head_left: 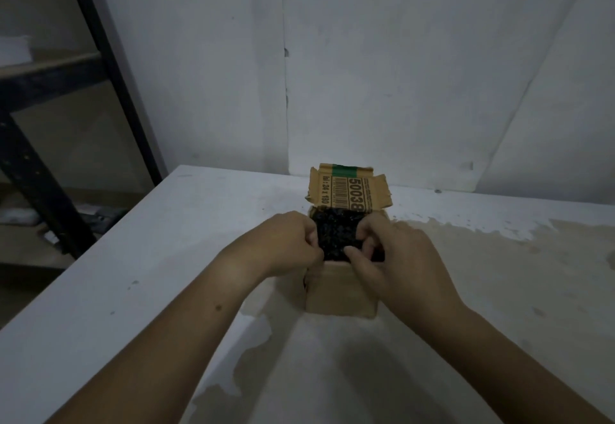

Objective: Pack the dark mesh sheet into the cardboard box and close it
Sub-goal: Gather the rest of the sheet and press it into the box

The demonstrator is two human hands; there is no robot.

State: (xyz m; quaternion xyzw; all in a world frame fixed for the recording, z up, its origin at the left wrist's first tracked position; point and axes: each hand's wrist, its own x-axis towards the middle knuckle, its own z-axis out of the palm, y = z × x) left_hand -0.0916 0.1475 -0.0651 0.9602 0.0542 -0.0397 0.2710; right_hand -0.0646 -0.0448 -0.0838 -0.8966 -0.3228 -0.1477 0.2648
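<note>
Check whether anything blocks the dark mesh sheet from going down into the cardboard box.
Nothing visible blocks it. The dark mesh sheet already sits in the mouth of the cardboard box, with the left hand and right hand pressing on it. The printed flap stands open at the far side, clear of the opening.

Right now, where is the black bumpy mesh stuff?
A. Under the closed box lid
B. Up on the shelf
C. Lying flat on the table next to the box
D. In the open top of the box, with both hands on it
D. The dark mesh sheet fills the open top of the cardboard box, with the left hand and right hand gripping it and the printed flap standing up behind.
</note>
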